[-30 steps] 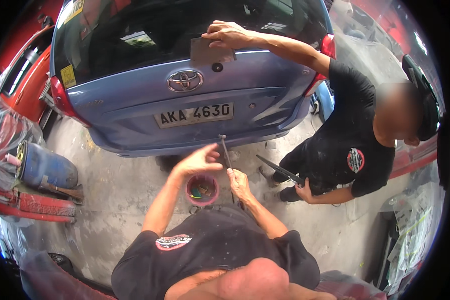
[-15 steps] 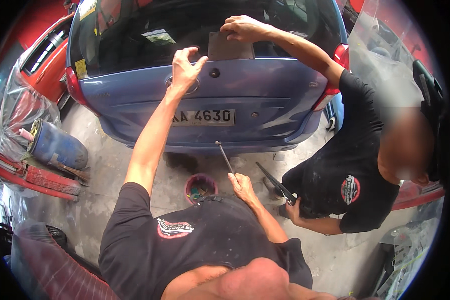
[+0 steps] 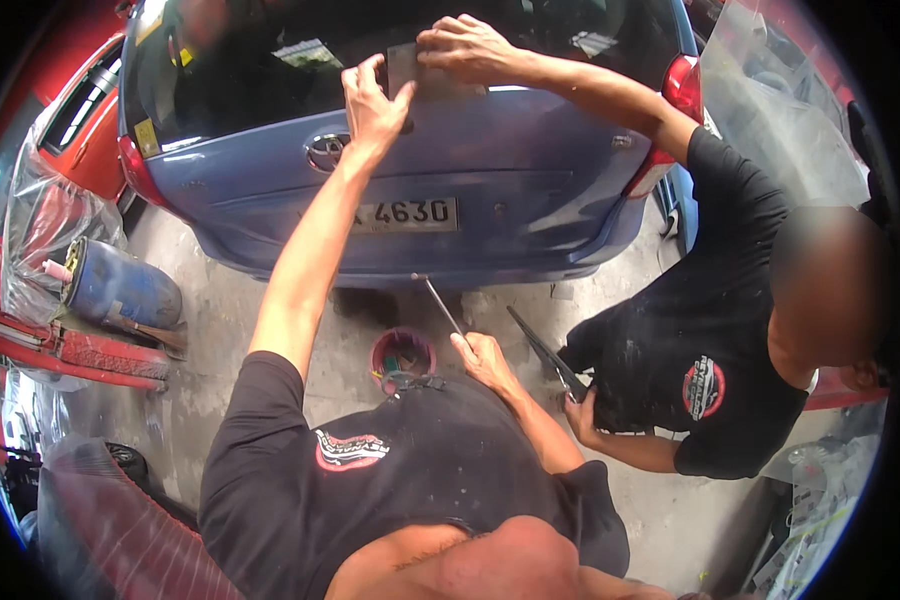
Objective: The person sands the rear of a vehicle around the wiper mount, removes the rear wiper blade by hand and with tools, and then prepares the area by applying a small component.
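Observation:
My left hand is raised in front of the blue car's tailgate, fingers and thumb spread and holding nothing. Right beside its fingers is a flat greyish sheet, which a co-worker's hand holds against the rear window. Whether my fingertips touch the sheet, I cannot tell. Lower down, near my waist, my right hand is closed round a thin metal rod tool with a small head, pointing up toward the bumper. The co-worker's other hand holds a black wiper arm.
A co-worker in a black shirt stands close on my right. A reddish bucket sits on the floor below the bumper. To the left are a blue drum, a red metal beam and an orange car partly under plastic sheeting.
The co-worker's hand and the sheet have come left, closer to my left hand. My left hand has shifted right across the tailgate, uncovering the round emblem. My right hand keeps its hold.

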The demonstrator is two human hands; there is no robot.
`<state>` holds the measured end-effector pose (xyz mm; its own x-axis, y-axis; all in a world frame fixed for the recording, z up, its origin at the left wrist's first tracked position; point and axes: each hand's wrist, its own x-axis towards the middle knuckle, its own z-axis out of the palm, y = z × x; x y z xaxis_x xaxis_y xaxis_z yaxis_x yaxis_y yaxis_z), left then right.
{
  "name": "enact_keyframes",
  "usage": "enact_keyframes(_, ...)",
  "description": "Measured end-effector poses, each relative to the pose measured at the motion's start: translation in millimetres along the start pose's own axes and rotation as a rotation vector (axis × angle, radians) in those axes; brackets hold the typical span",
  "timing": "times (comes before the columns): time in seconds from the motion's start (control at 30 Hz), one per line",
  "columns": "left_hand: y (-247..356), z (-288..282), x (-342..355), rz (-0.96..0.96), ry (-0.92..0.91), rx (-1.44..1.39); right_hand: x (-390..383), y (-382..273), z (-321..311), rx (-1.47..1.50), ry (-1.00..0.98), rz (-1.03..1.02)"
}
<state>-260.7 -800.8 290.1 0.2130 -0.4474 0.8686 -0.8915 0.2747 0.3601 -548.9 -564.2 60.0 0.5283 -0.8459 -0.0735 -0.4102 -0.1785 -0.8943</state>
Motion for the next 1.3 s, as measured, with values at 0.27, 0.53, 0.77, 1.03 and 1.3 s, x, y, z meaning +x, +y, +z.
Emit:
enact_keyframes(0.27, 1.1, -9.4, -23.4, -0.021, -0.08, -0.003, 1.8, 5.8, -5.4, 0.044, -0.017, 0.105)
enact_keyframes(0.53, -3.5, 0.3, -66.9, -0.05, -0.14, 0.042, 13.8, 10.1, -3.8, 0.069, -0.022, 0.134)
enact_keyframes(0.77, -2.4, 6.2, -77.9, 0.052, -0.159, 0.168, 16.2, 8.0, -4.2, 0.086, -0.096, 0.15)
enact_keyframes(1.03, -18.0, 2.5, -52.9, 0.062, -0.282, 0.134, 17.1, 30.7, 6.0, 0.078, -0.095, 0.172)
enact_keyframes(1.3, -28.6, 4.7, -43.1, 0.02, -0.387, 0.092, 18.8, 35.4, 18.5, 0.179, -0.037, 0.075)
